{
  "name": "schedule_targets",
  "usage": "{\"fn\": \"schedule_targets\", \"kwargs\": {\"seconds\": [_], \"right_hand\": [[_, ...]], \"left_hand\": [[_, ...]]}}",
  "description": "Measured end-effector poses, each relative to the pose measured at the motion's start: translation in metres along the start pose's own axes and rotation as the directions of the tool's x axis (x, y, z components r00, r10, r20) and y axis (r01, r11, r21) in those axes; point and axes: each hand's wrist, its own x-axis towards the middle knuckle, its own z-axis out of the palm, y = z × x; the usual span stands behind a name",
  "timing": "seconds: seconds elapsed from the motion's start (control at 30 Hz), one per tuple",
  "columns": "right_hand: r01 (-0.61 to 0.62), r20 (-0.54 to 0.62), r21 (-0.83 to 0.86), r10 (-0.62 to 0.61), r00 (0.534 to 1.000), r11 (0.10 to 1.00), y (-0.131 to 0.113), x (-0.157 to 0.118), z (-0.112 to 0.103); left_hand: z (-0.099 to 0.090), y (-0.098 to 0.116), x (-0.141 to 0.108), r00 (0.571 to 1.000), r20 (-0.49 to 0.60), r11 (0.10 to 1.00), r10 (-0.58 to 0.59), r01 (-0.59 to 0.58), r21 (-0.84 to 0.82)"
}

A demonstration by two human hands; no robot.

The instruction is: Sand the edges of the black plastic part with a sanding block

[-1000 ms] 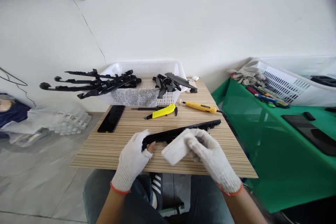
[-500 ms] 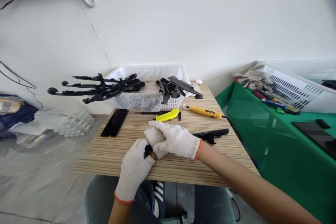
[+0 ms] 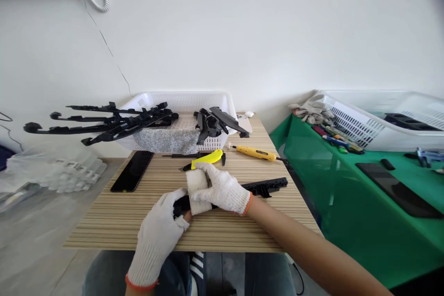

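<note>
A long black plastic part (image 3: 267, 187) lies across the wooden table, its left end gripped by my left hand (image 3: 159, 229) in a white knit glove with the thumb tip bare. My right hand (image 3: 222, 189), also gloved, grips a white pad (image 3: 199, 192) that rests over the part beside my left fingers. Just beyond the pad is a yellow cutter knife (image 3: 207, 159), with a dark caliper-like tool (image 3: 223, 159) partly behind it. The middle of the black part is hidden under my right hand.
A white basket (image 3: 225, 101) holds black plastic parts (image 3: 114, 122) and a grey cloth (image 3: 166, 140). A phone (image 3: 132, 171) lies left, a yellow rotary-type tool (image 3: 256, 152) right. Beyond stands a green-covered table (image 3: 312, 166) with pens, gloves and another basket (image 3: 364, 122).
The view has shifted, so the table appears further left. My left hand has moved slightly away from the pad, showing more of the black part, and the pad is more upright in view.
</note>
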Motion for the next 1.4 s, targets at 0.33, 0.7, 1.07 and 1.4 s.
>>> {"fn": "schedule_targets", "kwargs": {"seconds": [0.33,0.7,1.07,1.4], "right_hand": [[0.013,-0.077,0.071,-0.008,0.997,0.997,0.004,-0.004,0.003],[0.064,-0.123,0.147,-0.046,0.991,0.987,0.028,0.007,-0.018],[0.065,-0.085,0.277,-0.043,0.995,0.959,0.072,0.018,-0.056],[-0.001,-0.009,0.571,0.008,1.000,0.821,0.082,0.018,-0.066]], "left_hand": [[-0.006,0.004,0.000,1.000,0.003,0.999,0.007,-0.007,-0.043],[-0.003,0.004,-0.003,0.992,-0.130,0.999,0.000,0.005,0.043],[-0.002,0.002,-0.001,0.974,-0.178,0.990,-0.138,0.137,-0.018],[-0.002,0.005,-0.001,0.965,-0.187,0.982,-0.185,0.187,-0.007]]}}
